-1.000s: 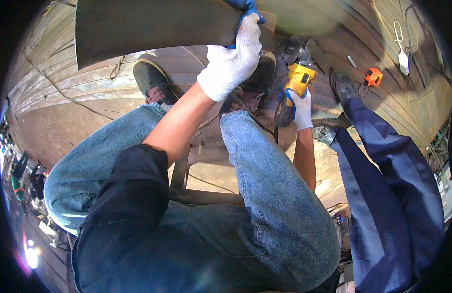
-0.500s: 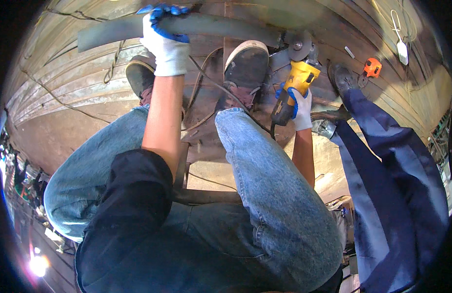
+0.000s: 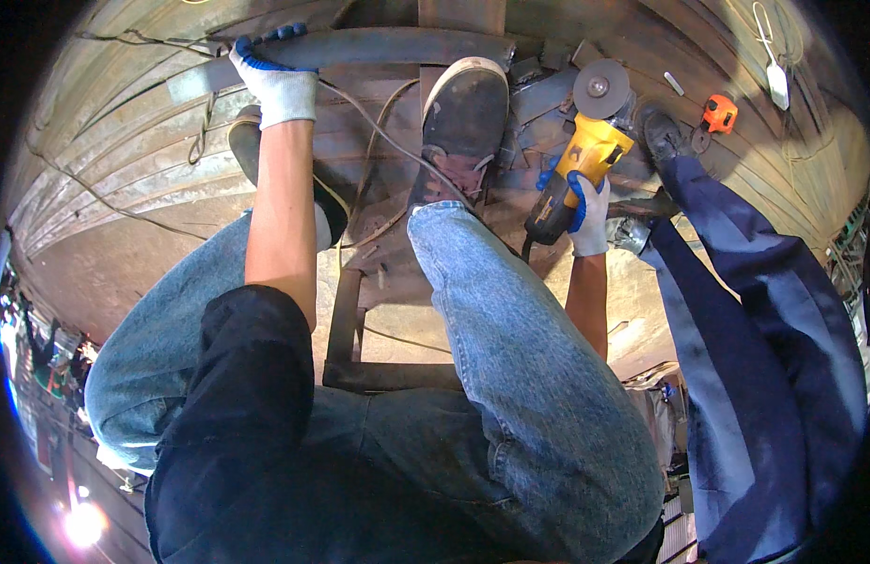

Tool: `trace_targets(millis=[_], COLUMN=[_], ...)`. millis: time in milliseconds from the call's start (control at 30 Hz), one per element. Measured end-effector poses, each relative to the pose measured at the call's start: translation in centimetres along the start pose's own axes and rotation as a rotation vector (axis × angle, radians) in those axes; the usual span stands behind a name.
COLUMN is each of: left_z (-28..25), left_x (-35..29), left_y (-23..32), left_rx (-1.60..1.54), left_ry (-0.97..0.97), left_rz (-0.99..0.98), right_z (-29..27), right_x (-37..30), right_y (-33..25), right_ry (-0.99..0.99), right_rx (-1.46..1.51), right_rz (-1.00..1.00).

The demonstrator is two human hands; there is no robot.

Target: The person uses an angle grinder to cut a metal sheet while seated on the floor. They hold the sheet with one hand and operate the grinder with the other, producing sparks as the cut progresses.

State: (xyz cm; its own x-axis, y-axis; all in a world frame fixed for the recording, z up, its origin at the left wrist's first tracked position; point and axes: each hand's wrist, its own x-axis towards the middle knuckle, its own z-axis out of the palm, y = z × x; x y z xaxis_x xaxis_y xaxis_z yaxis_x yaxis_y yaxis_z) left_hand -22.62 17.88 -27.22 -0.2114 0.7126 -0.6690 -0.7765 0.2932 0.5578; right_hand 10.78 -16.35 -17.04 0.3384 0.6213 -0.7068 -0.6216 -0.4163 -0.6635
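Note:
My left hand (image 3: 270, 80), in a white glove with blue-coated fingers, is closed over a long flat metal bar (image 3: 397, 47). The bar lies crosswise beyond my shoes, and the glove grips it toward its left part. In my right hand (image 3: 586, 209), gloved the same way, is a yellow and black angle grinder (image 3: 595, 150), held by its black body. Its round grey disc (image 3: 600, 86) points away from me and stands apart, to the right of the bar's right end. The fingers under the grinder are partly hidden.
A person's navy-trousered leg (image 3: 764, 282) and dark shoe (image 3: 663, 132) are close on the right. Near them lie an orange tape measure (image 3: 720, 114) and a white tag (image 3: 777, 86). A cable (image 3: 383, 122) runs past my shoe (image 3: 465, 108). Metal offcuts (image 3: 543, 99) lie near the disc.
My left hand has moved left, and the bar's right end has shifted left, away from the disc. The grinder has moved slightly right, its disc now facing up more fully. My left foot has shifted.

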Motion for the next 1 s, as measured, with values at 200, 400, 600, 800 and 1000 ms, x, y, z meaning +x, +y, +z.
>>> trace_targets(millis=[200, 400, 600, 800, 1000], left_z=[0.1, -1.1, -1.9, 1.3, 9.6], left_x=[-0.1, 1.3, 1.6, -2.8, -8.3], left_y=[0.3, 0.3, 0.0, 1.3, 1.6], left_rx=[0.007, 0.040, 0.088, 0.059, 0.200], left_ry=[-0.054, -0.059, -0.029, -0.176, -0.594], left_rz=[-0.010, -0.056, -0.015, 0.100, 0.240], right_z=[0.3, 0.2, 0.0, 0.2, 0.4], right_x=[0.0, 0.1, 1.0, 1.7, 2.5], right_y=[0.1, 0.6, 1.0, 1.1, 0.5], right_ry=[0.019, 0.024, 0.040, 0.012, 0.031], right_rx=[-0.019, -0.023, -0.150, -0.123, -0.198], right_rz=[0.047, 0.059, 0.037, 0.052, 0.058])
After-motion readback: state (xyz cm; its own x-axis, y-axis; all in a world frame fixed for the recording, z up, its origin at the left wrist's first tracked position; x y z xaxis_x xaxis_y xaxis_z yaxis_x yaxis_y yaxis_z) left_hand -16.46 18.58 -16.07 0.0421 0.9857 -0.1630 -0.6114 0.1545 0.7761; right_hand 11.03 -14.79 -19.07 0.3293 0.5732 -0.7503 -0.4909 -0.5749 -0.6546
